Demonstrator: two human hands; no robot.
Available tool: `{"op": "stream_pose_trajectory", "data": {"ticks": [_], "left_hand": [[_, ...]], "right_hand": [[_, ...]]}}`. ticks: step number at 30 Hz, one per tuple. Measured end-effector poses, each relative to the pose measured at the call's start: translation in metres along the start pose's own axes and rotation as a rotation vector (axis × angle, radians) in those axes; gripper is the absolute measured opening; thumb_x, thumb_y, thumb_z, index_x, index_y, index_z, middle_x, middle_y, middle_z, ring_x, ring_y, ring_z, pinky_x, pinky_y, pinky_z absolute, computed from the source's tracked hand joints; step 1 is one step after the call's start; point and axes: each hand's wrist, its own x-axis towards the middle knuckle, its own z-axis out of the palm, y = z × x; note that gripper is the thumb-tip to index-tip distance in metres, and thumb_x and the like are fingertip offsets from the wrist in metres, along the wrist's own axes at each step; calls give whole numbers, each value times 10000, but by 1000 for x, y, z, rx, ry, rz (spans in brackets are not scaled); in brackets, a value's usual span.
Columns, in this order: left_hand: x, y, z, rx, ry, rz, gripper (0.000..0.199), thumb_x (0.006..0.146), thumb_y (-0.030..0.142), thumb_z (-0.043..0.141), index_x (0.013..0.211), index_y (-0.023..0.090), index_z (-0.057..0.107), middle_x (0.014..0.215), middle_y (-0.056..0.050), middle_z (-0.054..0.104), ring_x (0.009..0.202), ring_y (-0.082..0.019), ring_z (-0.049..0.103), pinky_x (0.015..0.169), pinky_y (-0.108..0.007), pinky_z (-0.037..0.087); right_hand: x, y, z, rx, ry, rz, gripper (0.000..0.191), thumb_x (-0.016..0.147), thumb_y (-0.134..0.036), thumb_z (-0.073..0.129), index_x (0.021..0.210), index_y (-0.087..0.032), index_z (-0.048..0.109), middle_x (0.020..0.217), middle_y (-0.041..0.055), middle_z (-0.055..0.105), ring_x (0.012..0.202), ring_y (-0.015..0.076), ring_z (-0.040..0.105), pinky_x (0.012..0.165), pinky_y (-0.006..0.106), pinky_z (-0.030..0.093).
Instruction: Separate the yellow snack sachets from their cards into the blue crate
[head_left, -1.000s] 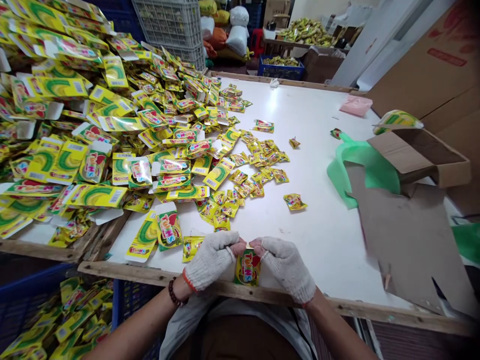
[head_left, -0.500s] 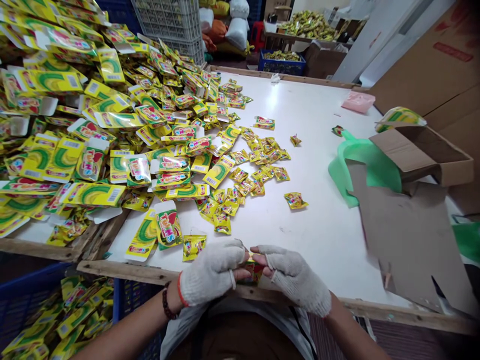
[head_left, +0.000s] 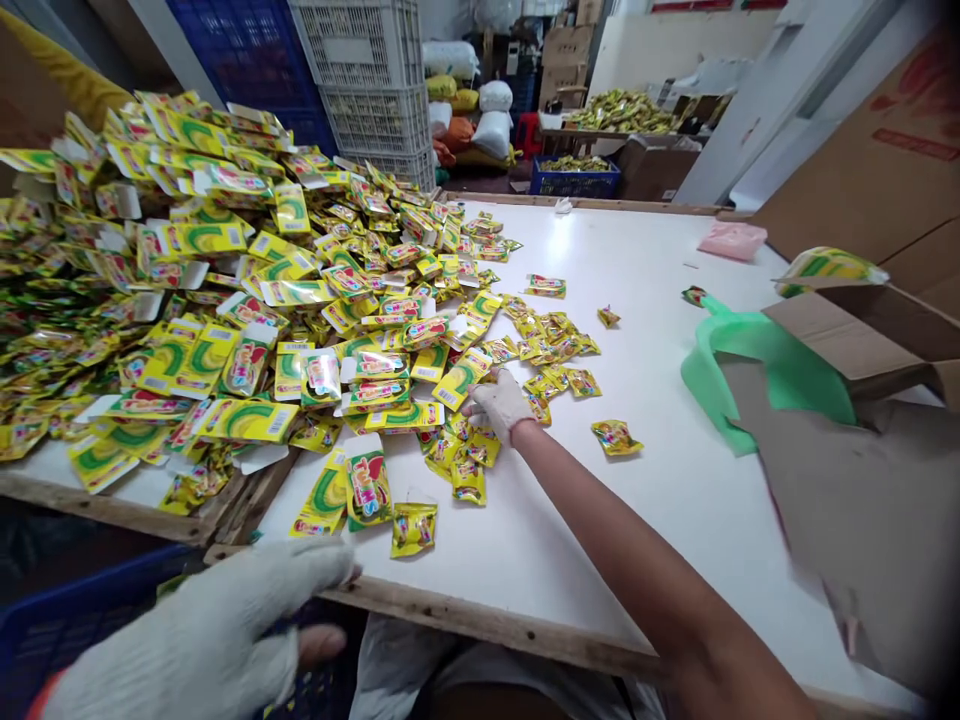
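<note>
My left hand (head_left: pixel 217 620), in a white fingerless knit glove, hangs over the blue crate (head_left: pixel 112 580) at the lower left. Its fingers are stretched, its thumb is apart, and nothing shows in it. My right hand (head_left: pixel 501 402), gloved alike, reaches across the white table to small yellow candy packets (head_left: pixel 461 455). Its fingertips are among them, and I cannot tell whether they grip one. Close by lies a yellow box (head_left: pixel 461 378). Near the front edge are a printed green box (head_left: pixel 367 482) and a single yellow packet (head_left: pixel 413 529).
A large heap of yellow boxes (head_left: pixel 202 360) and packets covers the left side. To the right lie a green dustpan (head_left: pixel 720 375), cardboard (head_left: pixel 847 500) and a pink packet (head_left: pixel 732 241). A wooden rim (head_left: pixel 480 620) edges the table. Grey crates (head_left: pixel 375 120) stand behind.
My hands have parted from the small box they held together at the front edge. The left moved down-left over the crate, the right forward to the packets. The view has tilted up.
</note>
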Motion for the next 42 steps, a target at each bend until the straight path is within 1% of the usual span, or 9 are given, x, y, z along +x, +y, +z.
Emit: {"op": "stream_pose_trajectory", "data": {"ticks": [3, 6, 11, 15, 20, 25, 33, 37, 42], "left_hand": [[39, 17, 25, -32, -11, 46, 330, 761, 349, 571, 1065, 228, 617, 1071, -41, 660, 959, -227, 617, 842, -308, 507], [84, 41, 59, -254, 209, 118, 386, 803, 334, 521, 1148, 162, 546, 1156, -95, 607, 1063, -233, 571, 930, -353, 460], [115, 69, 114, -691, 218, 169, 623, 753, 302, 628, 1305, 175, 368, 1296, -111, 494, 1133, -221, 515, 958, -343, 429], [110, 77, 138, -835, 115, 113, 389, 814, 298, 557, 1174, 159, 510, 1140, -88, 600, 1026, -210, 567, 917, -363, 448], [101, 69, 153, -860, -202, 139, 355, 789, 207, 561, 1141, 176, 522, 1072, -64, 607, 983, -188, 567, 886, -338, 454], [88, 58, 166, -982, -80, -64, 424, 742, 172, 600, 1114, 203, 398, 890, 11, 537, 666, -86, 545, 624, -220, 473], [79, 61, 147, -472, -110, 291, 92, 801, 171, 537, 797, 161, 628, 772, -8, 558, 794, -149, 521, 746, -270, 423], [83, 58, 151, -699, -166, 154, 247, 791, 172, 547, 1036, 174, 524, 867, -19, 568, 801, -141, 543, 737, -274, 446], [86, 54, 156, -966, -283, 64, 479, 761, 146, 578, 1185, 189, 359, 867, -17, 569, 821, -140, 579, 735, -275, 470]], "right_hand": [[16, -5, 12, -41, 90, -20, 436, 701, -159, 561, 1120, -155, 440, 783, 25, 619, 524, 128, 584, 467, 240, 499], [-1, -9, 3, -104, 153, -94, 380, 657, -183, 610, 1024, -172, 511, 817, 12, 630, 691, 153, 600, 640, 266, 518], [-87, -2, -35, -395, 31, -414, 319, 683, -255, 632, 996, -194, 623, 931, 58, 630, 911, 221, 569, 866, 356, 457], [-148, 23, -68, -449, 44, -495, 304, 733, -208, 595, 1036, -193, 621, 1073, 110, 564, 1002, 229, 545, 880, 352, 467], [-175, 59, -88, -122, 73, -268, 163, 759, -213, 575, 909, -201, 512, 982, 76, 612, 894, 189, 616, 791, 329, 531], [-185, 75, -86, -46, 66, -111, 267, 767, -277, 582, 1013, -178, 554, 969, 80, 665, 871, 194, 646, 784, 322, 547], [-174, 58, -97, -301, -50, -164, 144, 798, -261, 529, 801, -172, 642, 764, 41, 668, 698, 160, 612, 645, 273, 529], [-165, 49, -97, -208, -118, -136, 320, 761, -211, 555, 1077, -160, 577, 914, 50, 672, 770, 156, 633, 662, 265, 539], [-168, 43, -99, -404, -166, -292, 240, 792, -207, 499, 943, -194, 686, 936, 61, 710, 851, 195, 652, 794, 333, 525]]}}
